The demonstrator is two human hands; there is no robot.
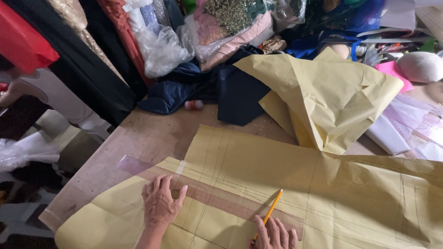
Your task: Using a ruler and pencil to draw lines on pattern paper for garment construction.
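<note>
At the far edge of the counter (138, 138) I see a heap of dark navy cloth (207, 87), plastic-bagged fabric bundles (161, 46) and a small white-and-orange bottle (194, 105). A crumpled yellow paper sheet (323, 97) rears up just behind the work. The flat yellow pattern paper (350, 198), ruled with pencil lines, covers the near counter. My left hand (160, 203) lies spread, fingers wide, pressing a clear ruler (207, 196) that crosses the paper diagonally. My right hand (274, 235), partly cut off by the frame, pinches a yellow pencil (269, 214), its tip seemingly near the ruler's edge.
</note>
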